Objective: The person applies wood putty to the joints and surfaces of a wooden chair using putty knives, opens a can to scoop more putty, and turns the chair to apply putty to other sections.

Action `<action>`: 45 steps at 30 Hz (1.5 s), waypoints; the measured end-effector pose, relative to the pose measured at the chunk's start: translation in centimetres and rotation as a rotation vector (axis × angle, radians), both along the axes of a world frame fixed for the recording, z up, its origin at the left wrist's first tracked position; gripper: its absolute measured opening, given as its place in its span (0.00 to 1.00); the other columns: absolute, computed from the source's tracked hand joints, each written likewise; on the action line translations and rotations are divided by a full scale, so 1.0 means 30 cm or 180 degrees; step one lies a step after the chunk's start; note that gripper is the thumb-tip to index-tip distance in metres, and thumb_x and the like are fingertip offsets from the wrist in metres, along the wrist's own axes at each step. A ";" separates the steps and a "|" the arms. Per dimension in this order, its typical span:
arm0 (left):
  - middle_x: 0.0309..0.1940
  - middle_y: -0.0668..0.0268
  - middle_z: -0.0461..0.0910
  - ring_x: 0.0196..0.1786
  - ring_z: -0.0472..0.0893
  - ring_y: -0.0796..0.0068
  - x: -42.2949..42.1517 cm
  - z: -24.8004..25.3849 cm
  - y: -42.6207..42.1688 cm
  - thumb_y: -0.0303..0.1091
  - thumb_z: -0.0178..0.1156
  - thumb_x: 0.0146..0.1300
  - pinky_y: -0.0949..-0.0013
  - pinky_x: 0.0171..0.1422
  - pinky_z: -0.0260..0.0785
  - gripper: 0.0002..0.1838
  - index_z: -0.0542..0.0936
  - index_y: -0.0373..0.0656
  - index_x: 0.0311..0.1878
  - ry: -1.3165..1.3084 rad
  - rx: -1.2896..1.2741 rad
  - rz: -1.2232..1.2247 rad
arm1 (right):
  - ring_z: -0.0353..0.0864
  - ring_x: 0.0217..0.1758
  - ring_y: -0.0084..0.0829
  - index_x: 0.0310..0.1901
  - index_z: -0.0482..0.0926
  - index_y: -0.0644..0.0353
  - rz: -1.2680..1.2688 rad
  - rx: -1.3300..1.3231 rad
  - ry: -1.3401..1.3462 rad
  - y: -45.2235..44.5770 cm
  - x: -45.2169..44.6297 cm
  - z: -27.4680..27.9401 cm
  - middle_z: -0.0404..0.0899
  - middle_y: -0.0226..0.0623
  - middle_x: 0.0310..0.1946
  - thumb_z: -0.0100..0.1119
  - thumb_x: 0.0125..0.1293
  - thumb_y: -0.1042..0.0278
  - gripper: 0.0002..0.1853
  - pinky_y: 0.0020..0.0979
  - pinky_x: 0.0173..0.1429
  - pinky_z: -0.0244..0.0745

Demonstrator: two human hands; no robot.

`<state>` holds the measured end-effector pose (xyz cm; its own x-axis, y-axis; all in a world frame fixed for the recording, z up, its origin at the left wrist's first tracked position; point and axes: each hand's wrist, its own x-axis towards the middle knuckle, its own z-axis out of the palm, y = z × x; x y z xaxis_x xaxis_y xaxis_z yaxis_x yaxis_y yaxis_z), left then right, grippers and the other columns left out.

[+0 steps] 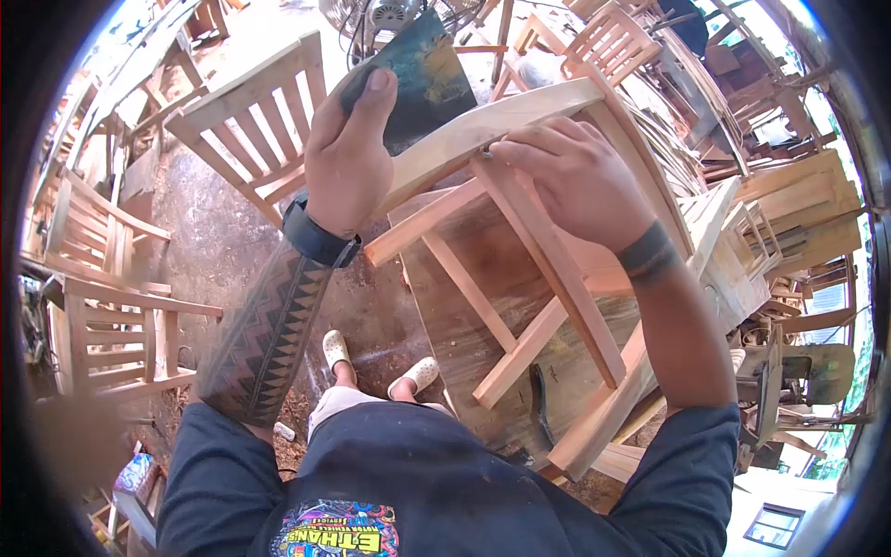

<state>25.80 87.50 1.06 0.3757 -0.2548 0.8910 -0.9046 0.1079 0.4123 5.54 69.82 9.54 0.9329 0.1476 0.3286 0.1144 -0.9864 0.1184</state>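
Observation:
My left hand (357, 153) is closed on a dark green sheet (413, 88) with a worn yellowish patch, thumb on top, beside the curved top rail (501, 116) of a wooden chair. The chair lies tilted on a plywood surface (464, 320), its legs (557, 269) pointing toward me. My right hand (575, 176) rests at the rail near the upper end of one leg, fingers bent and pressed together. Whether anything small is between those fingers is hidden.
A slatted chair (264, 121) stands behind my left hand, with more chairs (107, 325) at the far left. A fan (394, 17) is at the top. Stacked boards (789, 213) and wooden parts fill the right side. A dark curved object (540, 404) lies on the plywood.

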 end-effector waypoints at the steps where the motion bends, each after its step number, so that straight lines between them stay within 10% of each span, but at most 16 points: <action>1: 0.48 0.60 0.84 0.48 0.82 0.69 -0.006 0.008 -0.002 0.31 0.60 0.78 0.69 0.55 0.74 0.14 0.82 0.40 0.62 0.0106 -0.0013 -0.0093 | 0.81 0.59 0.37 0.59 0.83 0.48 0.0025 -0.0155 -0.0064 0.006 -0.008 -0.011 0.84 0.28 0.54 0.61 0.63 0.73 0.21 0.42 0.67 0.75; 7: 0.39 0.72 0.81 0.44 0.73 0.85 -0.078 0.123 0.010 0.44 0.58 0.81 0.76 0.52 0.69 0.20 0.82 0.32 0.56 0.2472 -0.0331 -0.1798 | 0.78 0.64 0.39 0.64 0.79 0.56 -0.0057 -0.0319 -0.0165 0.027 -0.047 -0.073 0.80 0.33 0.59 0.60 0.64 0.74 0.25 0.41 0.72 0.71; 40: 0.53 0.64 0.83 0.53 0.82 0.76 -0.063 0.113 -0.001 0.34 0.53 0.83 0.71 0.60 0.77 0.18 0.77 0.29 0.65 0.1880 0.0472 -0.1550 | 0.73 0.72 0.47 0.70 0.77 0.58 0.0254 0.0715 0.1506 -0.034 0.030 0.103 0.76 0.43 0.67 0.58 0.54 0.83 0.36 0.43 0.78 0.68; 45: 0.54 0.62 0.84 0.54 0.83 0.78 -0.050 0.066 -0.053 0.32 0.51 0.84 0.71 0.61 0.77 0.17 0.75 0.31 0.67 0.2531 0.0199 -0.2286 | 0.79 0.66 0.49 0.60 0.84 0.61 0.0290 0.0510 0.1295 -0.038 0.046 0.113 0.82 0.46 0.59 0.64 0.58 0.79 0.25 0.43 0.72 0.73</action>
